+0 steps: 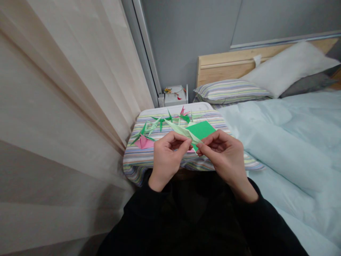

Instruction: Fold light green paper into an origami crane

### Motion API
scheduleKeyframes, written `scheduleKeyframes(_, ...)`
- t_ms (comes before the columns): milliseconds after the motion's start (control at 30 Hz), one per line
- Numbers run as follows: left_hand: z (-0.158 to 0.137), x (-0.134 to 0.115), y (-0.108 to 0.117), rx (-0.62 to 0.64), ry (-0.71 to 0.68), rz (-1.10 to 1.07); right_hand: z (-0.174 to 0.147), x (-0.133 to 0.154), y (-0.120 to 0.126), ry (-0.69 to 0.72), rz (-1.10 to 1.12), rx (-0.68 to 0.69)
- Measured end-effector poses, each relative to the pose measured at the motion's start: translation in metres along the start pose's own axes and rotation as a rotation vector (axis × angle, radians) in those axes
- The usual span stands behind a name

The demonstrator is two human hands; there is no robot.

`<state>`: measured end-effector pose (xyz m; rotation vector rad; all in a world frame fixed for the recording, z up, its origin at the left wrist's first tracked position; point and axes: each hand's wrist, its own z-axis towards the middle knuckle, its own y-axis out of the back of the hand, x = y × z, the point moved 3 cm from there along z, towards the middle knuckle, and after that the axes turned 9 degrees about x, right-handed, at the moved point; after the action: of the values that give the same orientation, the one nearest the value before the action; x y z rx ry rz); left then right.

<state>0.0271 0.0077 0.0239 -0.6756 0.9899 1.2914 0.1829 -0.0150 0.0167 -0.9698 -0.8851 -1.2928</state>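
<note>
- Bedroom scene: a striped pillow (138, 161) lies at frame centre, with a cream curtain (53, 106) filling the left.
- Left hand (166, 156) and right hand (226, 156) both pinch a pale green folded paper (181, 131) just above the pillow.
- Green paper square (202, 129) and folded paper cranes (151, 126) lie behind.

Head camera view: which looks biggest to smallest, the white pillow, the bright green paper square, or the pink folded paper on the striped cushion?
1. white pillow, though it lies farther from the camera.
2. bright green paper square, partly hidden by the hands.
3. pink folded paper, partly covered by green pieces, so the gap to the square is unsure.
</note>
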Motion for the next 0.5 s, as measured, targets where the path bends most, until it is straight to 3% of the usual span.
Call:
scheduleKeyframes(167,0.004,0.001,0.007,-0.062,0.027,-0.068,-0.001,-0.009,0.007,-0.109,0.115,-0.004)
scheduleKeyframes(300,0.006,0.005,0.012,0.021,0.095,-0.059,0.000,-0.017,0.017,-0.131,0.090,0.005)
scheduleKeyframes(400,0.006,0.006,0.008,0.125,0.123,-0.017,0.003,-0.019,0.010,-0.163,0.075,0.166)
scheduleKeyframes(500,0.004,0.004,0.003,0.138,0.129,-0.038,0.006,-0.020,-0.001,-0.223,0.063,0.329)
